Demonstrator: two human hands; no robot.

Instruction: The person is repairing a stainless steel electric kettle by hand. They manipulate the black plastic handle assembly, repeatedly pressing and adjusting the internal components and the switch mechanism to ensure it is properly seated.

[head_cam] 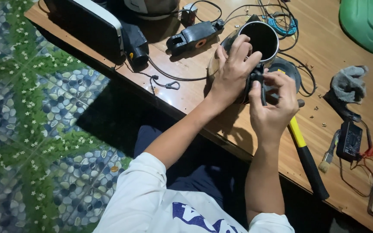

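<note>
head view: the metal kettle (262, 41) lies on its side on the wooden table (221, 125), open mouth up toward the camera. the left hand (233, 71) wraps its body, fingers (242, 45) curled over the rim. the right hand (277, 105) sits just beside it, fingertips pinching the kettle's black handle part (260, 84). both forearms reach forward from the body, wrists bent slightly inward.

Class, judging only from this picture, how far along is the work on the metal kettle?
Done: loose screws lie on the table. In hand: left hand grips the kettle rim; right hand works its black handle. Left: handle unfinished; hammer idle.
</note>
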